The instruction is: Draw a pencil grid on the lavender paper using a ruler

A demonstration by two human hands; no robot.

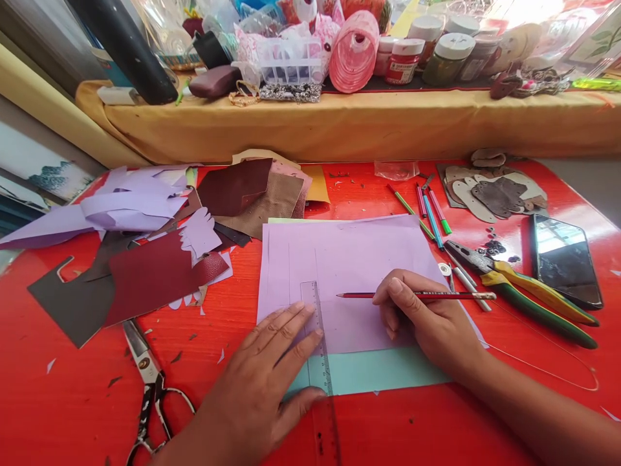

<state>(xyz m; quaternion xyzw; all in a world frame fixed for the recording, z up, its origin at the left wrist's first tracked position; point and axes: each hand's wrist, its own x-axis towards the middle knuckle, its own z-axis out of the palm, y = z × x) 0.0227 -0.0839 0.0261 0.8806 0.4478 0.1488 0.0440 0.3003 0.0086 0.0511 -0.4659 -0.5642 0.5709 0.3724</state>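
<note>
A purple paper sheet [369,259] lies over a light green sheet [378,372], with thin lines drawn on its left part. My left hand [272,369] rests flat, fingers spread, pressing a clear ruler [324,362] that runs roughly up and down and extends past the sheets' near edge. On the right, my right hand [422,317] holds a dark pencil [451,295] between thumb and fingers. The pencil points left, nearly level, its tip above the purple sheet to the right of the ruler.
Scissors [148,375] and leather scraps [150,272] lie at left. Pliers [524,285], a phone [565,259] and colored pens [431,213] sit at right on the red table [388,427]. Jars [402,61] stand on the back ledge.
</note>
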